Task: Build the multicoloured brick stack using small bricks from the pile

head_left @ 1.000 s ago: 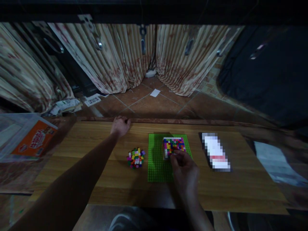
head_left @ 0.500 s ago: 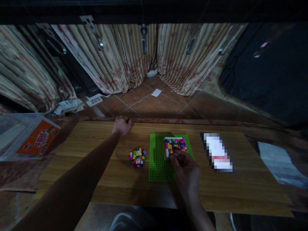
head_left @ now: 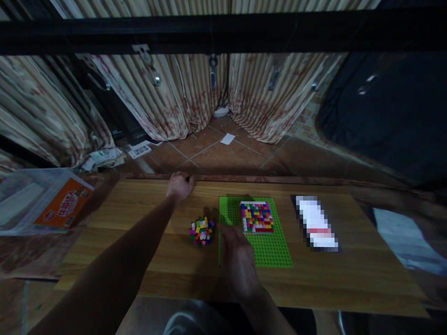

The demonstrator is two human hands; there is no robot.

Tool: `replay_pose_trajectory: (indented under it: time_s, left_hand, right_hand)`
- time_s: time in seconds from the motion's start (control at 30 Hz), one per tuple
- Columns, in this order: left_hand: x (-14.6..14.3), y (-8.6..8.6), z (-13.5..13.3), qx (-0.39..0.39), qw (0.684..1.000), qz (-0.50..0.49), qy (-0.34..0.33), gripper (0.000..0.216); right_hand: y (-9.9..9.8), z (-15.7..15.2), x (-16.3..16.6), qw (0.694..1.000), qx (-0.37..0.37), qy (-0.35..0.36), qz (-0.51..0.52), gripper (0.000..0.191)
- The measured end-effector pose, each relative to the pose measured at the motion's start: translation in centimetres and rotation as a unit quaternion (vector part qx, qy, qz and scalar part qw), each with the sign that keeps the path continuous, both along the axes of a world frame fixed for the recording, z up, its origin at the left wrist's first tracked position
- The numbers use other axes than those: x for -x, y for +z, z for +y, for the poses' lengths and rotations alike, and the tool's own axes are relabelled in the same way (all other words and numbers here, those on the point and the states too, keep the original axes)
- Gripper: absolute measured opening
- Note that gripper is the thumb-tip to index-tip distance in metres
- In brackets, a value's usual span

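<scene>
A green baseplate (head_left: 272, 249) lies on the wooden table (head_left: 349, 274), with a block of many-coloured small bricks (head_left: 256, 216) built on its far part. A loose heap of coloured bricks (head_left: 201, 231) sits left of the plate. My right hand (head_left: 237, 260) hovers over the plate's left edge, between the heap and the block, its fingers pointing toward the heap; the dim light hides whether it holds anything. My left hand (head_left: 179, 185) rests curled on the table's far edge, arm stretched across the table.
A blurred white and red packet (head_left: 316, 223) lies right of the plate. An orange box in a clear bag (head_left: 59, 204) sits at far left. Pale paper (head_left: 401, 237) lies at right. Beyond the table are tiled floor and curtains.
My right hand left the near side of the brick block and moved left toward the loose heap. The view tilted up slightly. My left hand stayed put.
</scene>
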State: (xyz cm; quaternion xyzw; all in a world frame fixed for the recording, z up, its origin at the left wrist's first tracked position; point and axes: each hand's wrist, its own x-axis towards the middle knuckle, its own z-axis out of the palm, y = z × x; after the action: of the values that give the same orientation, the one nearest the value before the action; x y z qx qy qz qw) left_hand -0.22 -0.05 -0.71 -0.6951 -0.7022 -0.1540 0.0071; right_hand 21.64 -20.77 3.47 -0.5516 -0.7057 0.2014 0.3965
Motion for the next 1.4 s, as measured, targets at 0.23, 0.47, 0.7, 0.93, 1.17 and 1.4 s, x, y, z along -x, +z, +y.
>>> replay_pose_trajectory:
  time_s: [0.23, 0.47, 0.7, 0.93, 1.17, 1.4]
  left_hand:
    - [0.1, 0.2, 0.1, 0.002, 1.0, 0.005, -0.015, 0.036]
    - [0.4, -0.2, 0.4, -0.001, 1.0, 0.004, 0.0, 0.038]
    - [0.5, 0.0, 0.5, 0.005, 1.0, 0.018, -0.012, 0.04]
    - [0.4, 0.3, 0.4, 0.016, 0.999, 0.029, -0.023, 0.041]
    - [0.2, 0.5, 0.2, 0.019, 1.0, 0.021, -0.011, 0.042]
    - [0.2, 0.5, 0.2, 0.015, 1.0, 0.01, -0.016, 0.039]
  right_hand:
    - [-0.8, 3.6, 2.2, 0.971, 0.119, 0.037, -0.205, 0.052]
    - [-1.3, 4.0, 2.4, 0.972, 0.109, 0.032, -0.205, 0.04]
    - [-1.7, 1.9, 1.4, 0.995, 0.08, 0.019, -0.055, 0.026]
    - [-0.7, -2.8, -2.5, 0.99, 0.067, 0.014, 0.126, 0.024]
    - [-0.9, -3.5, -7.4, 0.987, 0.025, -0.082, 0.133, 0.019]
    - [-0.4, -1.4, -9.1, 0.991, -0.025, -0.115, 0.07, 0.017]
